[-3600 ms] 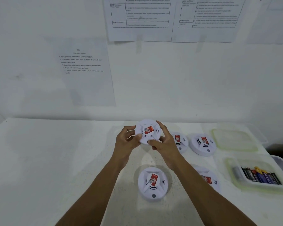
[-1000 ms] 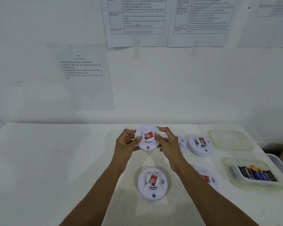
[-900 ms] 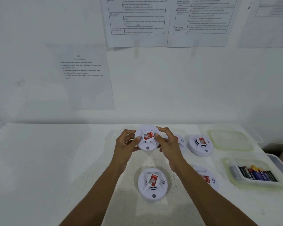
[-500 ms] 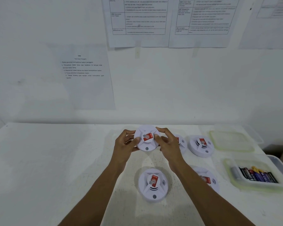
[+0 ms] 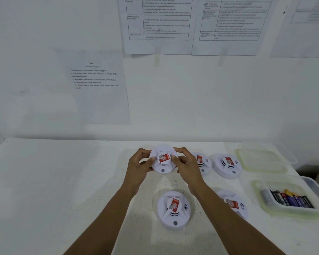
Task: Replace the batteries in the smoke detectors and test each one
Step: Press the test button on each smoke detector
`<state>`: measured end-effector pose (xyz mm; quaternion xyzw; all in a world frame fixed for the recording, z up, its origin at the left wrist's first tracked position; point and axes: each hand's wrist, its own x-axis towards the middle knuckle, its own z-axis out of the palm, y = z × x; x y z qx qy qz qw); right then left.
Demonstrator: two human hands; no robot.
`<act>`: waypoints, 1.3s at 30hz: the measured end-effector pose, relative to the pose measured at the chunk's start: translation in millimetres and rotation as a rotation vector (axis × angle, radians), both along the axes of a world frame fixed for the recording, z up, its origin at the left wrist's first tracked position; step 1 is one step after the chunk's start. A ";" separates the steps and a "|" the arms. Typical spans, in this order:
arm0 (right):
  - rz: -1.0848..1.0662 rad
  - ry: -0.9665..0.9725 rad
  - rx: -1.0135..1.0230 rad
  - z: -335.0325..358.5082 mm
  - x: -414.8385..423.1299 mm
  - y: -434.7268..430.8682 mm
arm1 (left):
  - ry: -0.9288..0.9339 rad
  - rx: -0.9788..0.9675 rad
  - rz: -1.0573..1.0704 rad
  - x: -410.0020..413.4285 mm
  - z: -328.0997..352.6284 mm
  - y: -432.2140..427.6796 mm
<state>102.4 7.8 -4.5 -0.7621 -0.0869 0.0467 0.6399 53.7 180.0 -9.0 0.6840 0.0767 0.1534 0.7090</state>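
I hold a round white smoke detector (image 5: 163, 163) with a red label above the white table (image 5: 63, 181), its face tilted toward me. My left hand (image 5: 139, 167) grips its left rim and my right hand (image 5: 186, 165) grips its right rim, thumbs on the front face. Several more detectors lie face up on the table: one (image 5: 173, 210) near me in the middle, one (image 5: 233, 204) partly hidden by my right forearm, one (image 5: 201, 162) behind my right hand, one (image 5: 226, 165) further right.
A clear plastic tub (image 5: 317, 194) at the right holds several batteries (image 5: 291, 198). Behind it lie a clear lid (image 5: 261, 161) and another container. Printed sheets (image 5: 99, 85) hang on the white wall behind the table. The table's left half is bare.
The held detector has turned slightly in my hands, its label rotating. Both hands stay at about the same spot above the table.
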 end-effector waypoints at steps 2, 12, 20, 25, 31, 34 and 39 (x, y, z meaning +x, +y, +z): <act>0.005 0.002 -0.021 -3.1 1.9 3.5 | 0.002 0.017 0.006 0.3 -4.3 2.7; -0.016 0.022 -0.080 -15.4 6.6 16.6 | 0.050 0.181 0.067 8.6 -25.0 14.5; -0.031 -0.012 -0.134 -20.8 16.5 23.0 | 0.029 0.417 0.128 17.2 -33.4 15.6; -0.054 -0.008 -0.127 -25.6 16.9 23.9 | 0.004 0.446 0.129 20.7 -33.5 15.5; -0.075 -0.005 -0.143 -23.9 18.7 24.7 | 0.024 0.510 0.126 21.8 -35.3 16.7; -0.104 0.005 -0.172 -24.0 20.0 22.5 | 0.049 0.626 0.132 24.4 -37.5 19.0; -0.090 -0.058 -0.389 -29.5 20.6 24.9 | 0.173 0.836 0.157 22.4 -31.7 15.7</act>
